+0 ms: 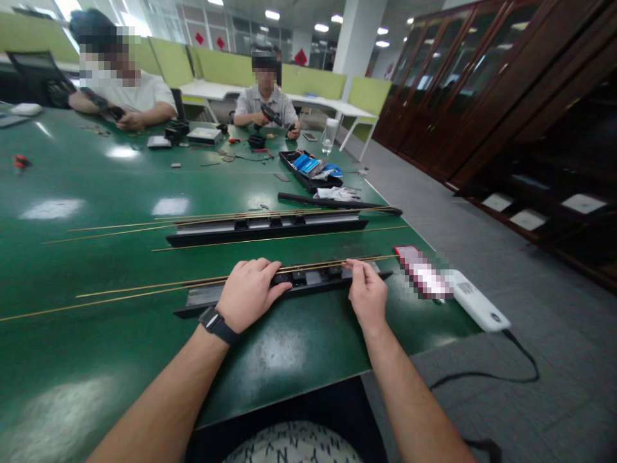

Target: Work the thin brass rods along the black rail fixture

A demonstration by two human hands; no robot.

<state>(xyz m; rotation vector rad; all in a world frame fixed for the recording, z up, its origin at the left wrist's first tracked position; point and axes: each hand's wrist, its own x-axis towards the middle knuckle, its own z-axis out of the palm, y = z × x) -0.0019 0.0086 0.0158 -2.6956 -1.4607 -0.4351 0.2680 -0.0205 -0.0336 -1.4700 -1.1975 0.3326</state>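
A long black channel-shaped rail (315,289) with a grey inner face lies on the table in front of me, black blocks set along it. My left hand (251,292), with a dark watch on its wrist, grips the rail left of its middle, thumb on the near side and fingers over the top. Thin brass-coloured rods (144,288) run along the rail's top and stick out far to the left. At the right part of the rail, my right hand (369,290) pinches a rod between thumb and fingertips. How many rods it pinches is hidden.
Behind lies a second black rail (270,233) with more rods. Farther back are a dark bar (289,198), gloves (337,193) and a black tray (301,173). At right sit a red-edged phone (417,270) and a white corded device (475,301). Two people work across the green table.
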